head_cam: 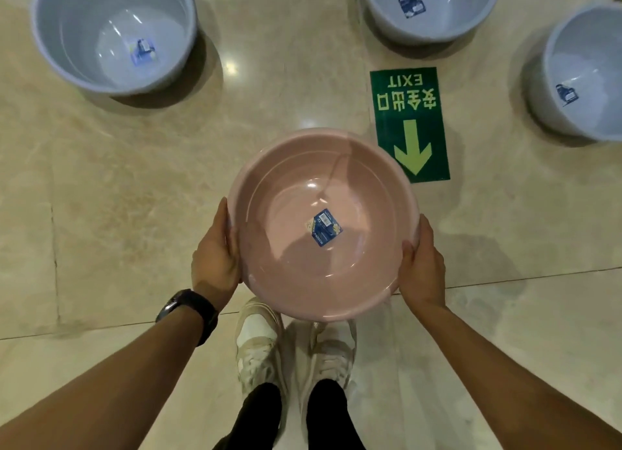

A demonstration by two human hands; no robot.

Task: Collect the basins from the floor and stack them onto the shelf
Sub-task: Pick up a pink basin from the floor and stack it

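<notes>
I hold a pink basin (296, 281) above the floor, in front of my feet, with a blue label stuck inside its bottom. My left hand (215, 258) grips its left rim and my right hand (422, 268) grips its right rim, thumbs over the edge. Three pale blue basins stand on the floor farther ahead: one at the far left (67, 29), one at the far middle right (471, 19) and one at the right edge (599, 62). Each has a blue label inside. No shelf is in view.
The floor is glossy beige marble tile. A green exit sign sticker (412, 123) with an arrow lies flat on the floor just right of the pink basin. My two pale sneakers (259, 342) stand below the basin.
</notes>
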